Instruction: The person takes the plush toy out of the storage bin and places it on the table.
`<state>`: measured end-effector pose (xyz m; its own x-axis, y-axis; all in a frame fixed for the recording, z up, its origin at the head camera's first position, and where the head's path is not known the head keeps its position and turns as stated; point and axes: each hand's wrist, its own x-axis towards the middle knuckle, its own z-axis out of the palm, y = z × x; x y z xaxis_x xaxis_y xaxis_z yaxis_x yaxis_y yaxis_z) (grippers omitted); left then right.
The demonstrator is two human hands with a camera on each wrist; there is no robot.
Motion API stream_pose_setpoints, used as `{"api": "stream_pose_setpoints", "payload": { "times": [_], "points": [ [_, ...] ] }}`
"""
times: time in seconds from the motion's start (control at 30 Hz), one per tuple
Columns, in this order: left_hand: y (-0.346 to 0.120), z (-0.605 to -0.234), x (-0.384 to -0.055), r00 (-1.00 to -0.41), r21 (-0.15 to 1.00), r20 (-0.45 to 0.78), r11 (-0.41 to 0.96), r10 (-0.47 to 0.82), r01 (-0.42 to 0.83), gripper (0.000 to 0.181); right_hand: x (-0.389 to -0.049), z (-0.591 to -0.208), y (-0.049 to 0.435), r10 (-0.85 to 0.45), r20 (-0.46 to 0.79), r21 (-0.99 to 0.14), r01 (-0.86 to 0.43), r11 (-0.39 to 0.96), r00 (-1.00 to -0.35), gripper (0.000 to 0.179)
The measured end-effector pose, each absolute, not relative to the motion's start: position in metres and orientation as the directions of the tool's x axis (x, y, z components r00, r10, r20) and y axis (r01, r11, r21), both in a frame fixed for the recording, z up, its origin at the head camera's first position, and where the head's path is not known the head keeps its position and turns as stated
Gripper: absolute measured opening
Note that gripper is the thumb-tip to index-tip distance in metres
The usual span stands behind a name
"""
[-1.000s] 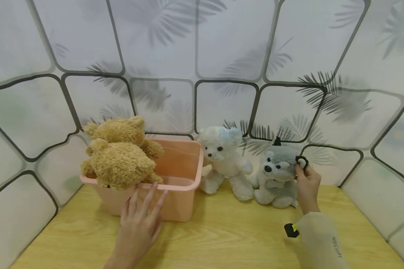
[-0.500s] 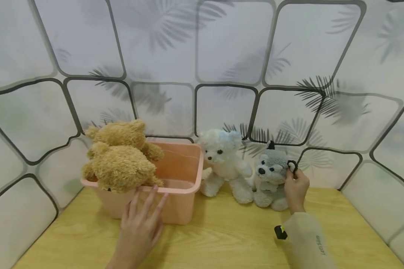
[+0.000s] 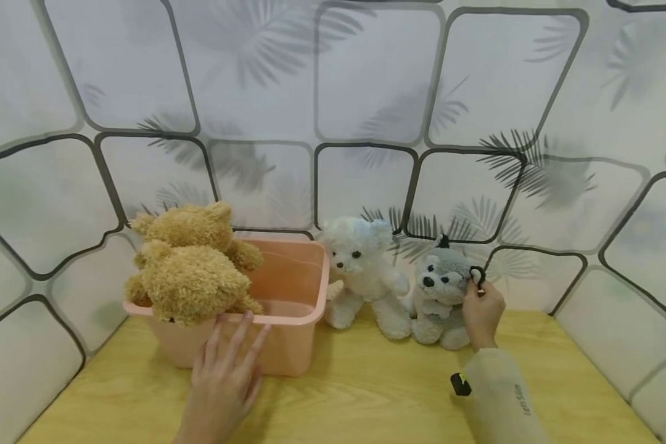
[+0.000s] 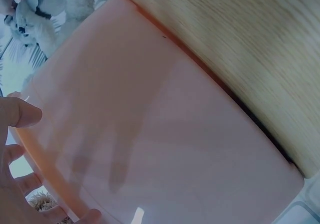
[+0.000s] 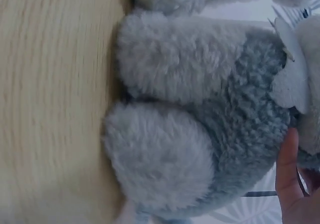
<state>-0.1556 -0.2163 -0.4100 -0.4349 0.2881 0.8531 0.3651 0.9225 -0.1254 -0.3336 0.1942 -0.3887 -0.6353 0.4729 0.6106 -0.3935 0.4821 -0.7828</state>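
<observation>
My left hand (image 3: 222,376) rests with fairly straight fingers against the near rim of a pink plastic bin (image 3: 288,345). Two tan teddy bears (image 3: 191,287) lie slumped over the bin's left end. At the right, my right hand (image 3: 484,311) pinches the black-edged ear of a grey-and-white plush husky (image 3: 444,283). The husky sits upright on the table, its fluffy feet (image 5: 160,154) on the wood in the right wrist view. One finger of that hand touches its side below the head. Between bin and husky sits a white teddy bear (image 3: 366,271).
Everything stands on a light wooden table (image 3: 366,394). A patterned fabric wall (image 3: 372,80) rises right behind the toys and closes in on both sides. A small black device (image 3: 460,383) with a yellow mark shows beside the right sleeve.
The plush husky has shifted left, closer to the white teddy bear, with my right hand on its ear. My left hand stays on the bin's rim.
</observation>
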Motion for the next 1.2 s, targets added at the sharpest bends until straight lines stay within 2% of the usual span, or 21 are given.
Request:
{"api": "stream_pose_setpoints", "payload": {
  "times": [0.2, 0.33, 0.43, 0.63, 0.9, 1.0, 1.13, 1.2],
  "points": [
    [-0.218, -0.41, -0.155, -0.442, -0.125, 0.849, 0.923, 0.29, 0.365, 0.051, -0.333, -0.371, 0.198, 0.398, 0.605, -0.758, -0.347, 0.553, -0.689, 0.02],
    [-0.218, -0.41, -0.154, -0.439, -0.126, 0.851, 0.924, 0.288, 0.362, 0.05, -0.327, -0.356, 0.198, 0.365, 0.534, -0.808, -0.333, 0.485, -0.763, 0.023],
    [-0.218, -0.411, -0.154, -0.435, -0.127, 0.853, 0.923, 0.288, 0.362, 0.05, -0.32, -0.347, 0.196, 0.373, 0.5, -0.838, -0.328, 0.437, -0.782, 0.028],
    [-0.217, -0.411, -0.155, -0.423, -0.128, 0.859, 0.92, 0.289, 0.37, 0.05, -0.313, -0.329, 0.191, 0.397, 0.571, -0.81, -0.413, 0.416, -0.718, 0.03],
    [-0.218, -0.411, -0.155, -0.42, -0.13, 0.861, 0.923, 0.287, 0.363, 0.049, -0.308, -0.32, 0.178, 0.289, 0.685, -0.722, -0.572, 0.389, -0.669, 0.032],
    [-0.218, -0.411, -0.155, -0.417, -0.132, 0.862, 0.923, 0.287, 0.362, 0.05, -0.307, -0.317, 0.172, 0.289, 0.72, -0.691, -0.61, 0.389, -0.631, 0.03],
    [-0.217, -0.41, -0.155, -0.437, -0.124, 0.853, 0.923, 0.286, 0.364, 0.051, -0.307, -0.311, 0.162, 0.31, 0.75, -0.661, -0.646, 0.381, -0.584, 0.026],
    [-0.217, -0.409, -0.155, -0.446, -0.12, 0.847, 0.923, 0.287, 0.366, 0.051, -0.305, -0.309, 0.156, 0.293, 0.753, -0.658, -0.663, 0.356, -0.59, 0.024]
  ]
}}
